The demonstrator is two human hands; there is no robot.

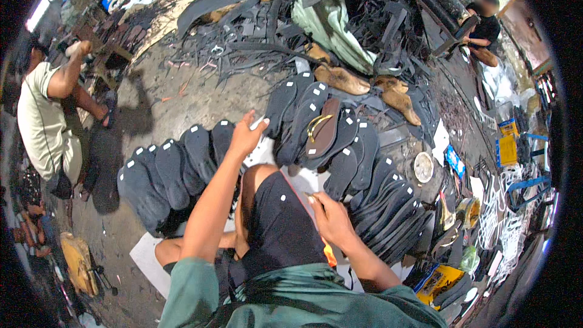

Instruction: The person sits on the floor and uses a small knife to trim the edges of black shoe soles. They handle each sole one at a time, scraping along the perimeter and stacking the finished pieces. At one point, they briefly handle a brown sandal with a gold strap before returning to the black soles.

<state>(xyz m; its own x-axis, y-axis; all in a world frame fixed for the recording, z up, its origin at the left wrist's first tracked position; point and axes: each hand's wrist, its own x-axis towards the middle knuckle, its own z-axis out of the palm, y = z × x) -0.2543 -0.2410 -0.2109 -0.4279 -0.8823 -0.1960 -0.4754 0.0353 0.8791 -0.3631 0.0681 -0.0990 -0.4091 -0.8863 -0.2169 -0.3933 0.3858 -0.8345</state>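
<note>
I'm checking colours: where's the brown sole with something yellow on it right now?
In the head view, the brown sole lies just right of centre among black soles, right of the left hand.

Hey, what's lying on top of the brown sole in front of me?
Something thin, curved and yellow, perhaps a strap, shows on the brown sole. Whatever is directly beneath that yellow piece is covered.

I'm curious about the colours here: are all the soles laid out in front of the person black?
No, one brown sole with yellow on it lies among the black soles.
</note>
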